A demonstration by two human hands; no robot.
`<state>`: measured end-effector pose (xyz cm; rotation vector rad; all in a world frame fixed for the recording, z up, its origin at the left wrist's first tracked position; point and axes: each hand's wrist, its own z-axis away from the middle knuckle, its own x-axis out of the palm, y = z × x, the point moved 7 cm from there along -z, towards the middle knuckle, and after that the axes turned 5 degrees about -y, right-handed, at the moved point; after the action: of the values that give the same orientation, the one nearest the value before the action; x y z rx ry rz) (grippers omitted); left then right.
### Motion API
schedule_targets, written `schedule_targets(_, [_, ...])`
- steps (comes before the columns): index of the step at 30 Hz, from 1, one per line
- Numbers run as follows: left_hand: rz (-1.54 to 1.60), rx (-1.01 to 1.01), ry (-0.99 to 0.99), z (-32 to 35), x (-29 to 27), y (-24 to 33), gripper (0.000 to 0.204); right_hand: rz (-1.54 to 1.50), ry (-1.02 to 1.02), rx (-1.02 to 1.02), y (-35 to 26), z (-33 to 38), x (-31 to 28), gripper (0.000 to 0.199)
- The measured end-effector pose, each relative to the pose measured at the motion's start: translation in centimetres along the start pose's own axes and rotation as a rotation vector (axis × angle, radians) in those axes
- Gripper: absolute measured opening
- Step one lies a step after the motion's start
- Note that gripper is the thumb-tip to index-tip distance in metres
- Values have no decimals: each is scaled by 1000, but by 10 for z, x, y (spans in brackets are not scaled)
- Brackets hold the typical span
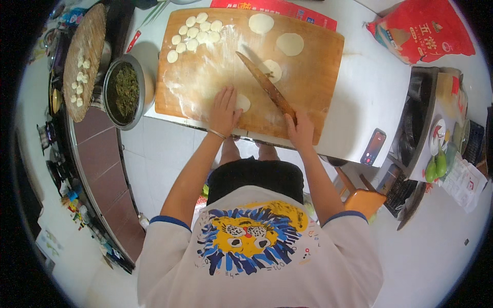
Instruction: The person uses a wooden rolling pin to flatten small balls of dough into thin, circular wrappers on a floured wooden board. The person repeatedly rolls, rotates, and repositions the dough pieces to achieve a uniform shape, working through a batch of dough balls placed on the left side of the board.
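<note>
My left hand point(224, 110) lies on the floured wooden board point(200, 87), fingers stretched out, its thumb at the edge of a small dough round point(243, 103). Closed around the near end of a long brown tapered rolling pin point(264, 84) is my right hand point(300, 126). The pin slants to the far left, crossing over a thin dough wrapper point(273, 70) with a few dark bits on it. Two more flat wrappers, one far point(261, 23) and one to its right point(290, 44), rest on the board. Several small dough discs point(193, 32) cluster at its far left corner.
Left of the board stands a metal bowl point(141, 110) of dark green filling. Beyond it, a round woven tray point(74, 56) carries several dough pieces. A red bag point(421, 33) is at the far right; a phone point(373, 146) lies near the table's right corner. A wooden stool point(363, 203) stands below.
</note>
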<state>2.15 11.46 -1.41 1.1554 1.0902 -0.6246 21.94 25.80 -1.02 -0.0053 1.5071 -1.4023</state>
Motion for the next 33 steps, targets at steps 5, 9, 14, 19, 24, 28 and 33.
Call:
schedule_targets(5, [51,-50,65,-4,-8,11,59,52,-35,11,4,0,3,29])
schedule_targets(9, [22,-51,109,-4,-14,16,53,-12,18,-47,-2,0,-1,28])
schedule_targets(14, [122,-140,110,-12,-10,3,42,10,-34,17,4,1,2,29])
schedule_targets(19, [281,-370,-19,-21,1,-21,32,28,-7,-16,-1,0,0,31])
schedule_targets(24, [448,-473,-76,-20,4,-27,25,19,-11,-10,5,1,2,32])
schedule_targets(28, [675,-484,-61,-12,15,-20,19,54,-19,-18,4,2,3,31])
schedule_targets(33, [589,-409,-26,-20,9,-7,25,18,-13,-41,-7,1,-5,28])
